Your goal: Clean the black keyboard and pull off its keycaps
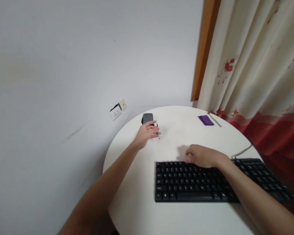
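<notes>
My left hand (pixel 146 133) reaches to the far left part of the round white table (pixel 129 163). Its fingers are closed on a slim pen (pixel 158 133) with a clear and dark barrel, which points away from me. Just behind those fingers lies a dark grey flat object (pixel 147 118); its lower part is covered by the hand. My right hand (pixel 203 156) is over the top edge of a black keyboard (pixel 183 182), its fingers curled inward. What they hold, if anything, is hidden. My right forearm crosses above the keyboard and covers some keys.
A folded purple cloth (pixel 206 120) and a thin pale stick (pixel 215 119) lie at the far right of the table. The keyboard cable (pixel 243 151) runs over the right edge. Beyond are a wall socket (pixel 115 112) and a floral curtain (pixel 235 65).
</notes>
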Demonstrator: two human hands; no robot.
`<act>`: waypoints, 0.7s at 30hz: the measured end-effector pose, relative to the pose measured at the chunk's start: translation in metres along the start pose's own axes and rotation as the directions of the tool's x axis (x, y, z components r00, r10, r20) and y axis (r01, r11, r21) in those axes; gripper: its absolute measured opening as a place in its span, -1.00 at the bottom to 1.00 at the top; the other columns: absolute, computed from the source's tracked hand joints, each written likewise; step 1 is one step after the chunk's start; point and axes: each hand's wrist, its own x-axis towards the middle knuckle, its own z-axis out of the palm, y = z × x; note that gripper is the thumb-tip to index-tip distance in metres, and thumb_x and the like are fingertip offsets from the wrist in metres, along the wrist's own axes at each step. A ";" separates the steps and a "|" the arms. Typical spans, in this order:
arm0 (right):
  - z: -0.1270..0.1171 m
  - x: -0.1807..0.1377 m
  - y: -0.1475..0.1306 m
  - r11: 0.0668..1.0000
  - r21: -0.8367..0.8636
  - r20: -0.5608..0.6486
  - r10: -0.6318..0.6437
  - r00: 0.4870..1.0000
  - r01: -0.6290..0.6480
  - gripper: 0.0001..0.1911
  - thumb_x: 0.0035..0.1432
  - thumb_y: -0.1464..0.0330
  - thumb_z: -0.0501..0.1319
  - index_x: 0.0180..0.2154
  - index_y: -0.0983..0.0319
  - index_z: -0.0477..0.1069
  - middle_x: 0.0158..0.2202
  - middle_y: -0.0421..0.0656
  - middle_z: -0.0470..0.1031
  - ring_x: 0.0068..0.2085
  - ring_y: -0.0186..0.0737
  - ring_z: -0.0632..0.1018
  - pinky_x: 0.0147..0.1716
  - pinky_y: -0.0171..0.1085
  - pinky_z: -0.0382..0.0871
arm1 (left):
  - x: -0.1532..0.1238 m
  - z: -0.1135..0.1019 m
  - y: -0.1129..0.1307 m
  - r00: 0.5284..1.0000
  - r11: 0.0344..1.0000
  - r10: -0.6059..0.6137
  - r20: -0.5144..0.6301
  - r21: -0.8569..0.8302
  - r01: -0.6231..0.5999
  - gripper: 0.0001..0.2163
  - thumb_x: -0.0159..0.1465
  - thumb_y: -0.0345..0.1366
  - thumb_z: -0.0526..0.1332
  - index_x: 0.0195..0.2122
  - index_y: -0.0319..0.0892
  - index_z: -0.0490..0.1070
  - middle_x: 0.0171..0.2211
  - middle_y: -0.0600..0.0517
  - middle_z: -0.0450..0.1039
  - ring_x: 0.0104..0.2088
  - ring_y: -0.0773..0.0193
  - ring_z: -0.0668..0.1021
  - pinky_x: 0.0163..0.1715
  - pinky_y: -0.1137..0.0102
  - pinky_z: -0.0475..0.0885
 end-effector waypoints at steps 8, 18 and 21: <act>0.012 0.023 -0.022 0.818 0.558 -0.338 0.070 0.939 0.140 -0.30 0.23 0.09 0.21 0.29 0.27 0.18 -0.16 0.04 0.60 -0.27 -0.13 0.61 -0.26 -0.16 0.48 | -0.031 0.069 -0.006 0.985 0.929 0.116 0.125 -0.365 -0.063 -0.67 0.15 -0.30 0.41 -0.07 -0.19 0.43 -0.15 -0.05 0.54 -0.08 0.21 0.59 0.05 0.24 0.42; -0.002 0.015 -0.023 0.616 0.758 -0.413 0.199 0.889 0.214 -0.56 0.12 0.00 0.28 -0.50 0.25 0.48 -0.63 -0.22 0.40 -0.63 -0.40 0.30 -0.63 -0.35 0.16 | -0.031 0.045 -0.008 0.985 0.982 0.080 0.153 -0.179 -0.052 -0.63 0.17 -0.16 0.38 -0.03 -0.18 0.47 -0.17 -0.09 0.58 -0.29 0.27 0.60 -0.29 0.39 0.42; -0.005 0.013 -0.021 0.651 0.736 -0.400 0.201 0.894 0.183 -0.54 0.14 0.02 0.27 -0.55 0.26 0.46 -0.65 -0.21 0.38 -0.65 -0.42 0.27 -0.64 -0.35 0.11 | -0.025 0.032 -0.005 0.980 0.984 0.179 0.083 0.005 -0.180 -0.73 0.15 -0.16 0.38 -0.22 -0.25 0.55 -0.40 -0.03 0.56 -0.41 0.30 0.55 -0.36 0.40 0.41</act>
